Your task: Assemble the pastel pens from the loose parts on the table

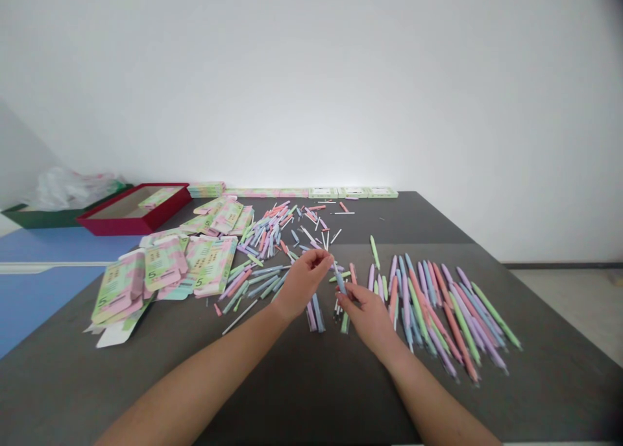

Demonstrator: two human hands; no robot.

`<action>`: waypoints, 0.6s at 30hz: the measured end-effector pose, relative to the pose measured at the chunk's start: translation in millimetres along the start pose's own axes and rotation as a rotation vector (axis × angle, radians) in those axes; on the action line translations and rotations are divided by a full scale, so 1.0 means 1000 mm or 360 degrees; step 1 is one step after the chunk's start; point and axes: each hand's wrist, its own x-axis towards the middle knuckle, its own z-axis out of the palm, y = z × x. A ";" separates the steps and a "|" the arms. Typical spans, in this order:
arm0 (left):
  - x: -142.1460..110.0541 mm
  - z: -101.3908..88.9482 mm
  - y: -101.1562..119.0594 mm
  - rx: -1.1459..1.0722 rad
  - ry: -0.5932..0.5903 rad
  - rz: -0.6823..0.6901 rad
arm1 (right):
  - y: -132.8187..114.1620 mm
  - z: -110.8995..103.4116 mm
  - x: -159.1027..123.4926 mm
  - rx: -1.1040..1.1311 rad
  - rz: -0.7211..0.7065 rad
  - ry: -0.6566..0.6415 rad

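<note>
My right hand (368, 314) is closed on a light blue pen barrel (341, 281), which it holds tilted above the table. My left hand (305, 282) pinches a thin white pen refill (335, 262) at the barrel's upper end. How far the refill sits inside the barrel cannot be made out. Right of my right hand lie many assembled-looking pens (452, 316) in pastel purple, green, blue and coral. Beyond my left hand spreads a pile of loose pen parts (270, 228). Dark-tipped refills (337, 308) lie between my hands.
Printed cardboard boxes (214, 267), pink and green, are heaped at the left. A red tray (131, 224) and a green tray (48, 217) with clear plastic stand at the far left. Flat packs (324, 192) line the dark table's (272, 394) back edge by the wall.
</note>
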 end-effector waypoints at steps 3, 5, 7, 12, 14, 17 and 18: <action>0.000 -0.003 -0.002 0.0137 -0.0022 0.0052 | 0.001 0.001 0.000 -0.0009 -0.0001 -0.0007; 0.001 -0.006 -0.001 0.0182 -0.0057 0.0073 | 0.002 0.002 0.000 -0.0002 -0.0010 -0.0004; 0.001 -0.009 0.002 0.0216 -0.0096 0.0089 | 0.003 0.003 0.000 0.0012 -0.0020 0.0014; 0.000 -0.014 0.005 0.0242 -0.0149 0.0117 | 0.003 0.001 0.000 0.0046 -0.0037 0.0069; 0.002 -0.019 0.002 0.0233 -0.0120 0.0086 | 0.003 0.000 0.000 0.0057 -0.0042 0.0084; 0.010 -0.034 -0.009 0.0263 0.0008 -0.0002 | 0.003 -0.001 -0.001 0.0074 -0.0035 0.0098; 0.014 -0.041 -0.014 0.0305 0.0074 -0.0021 | 0.003 -0.001 -0.001 0.0077 -0.0030 0.0106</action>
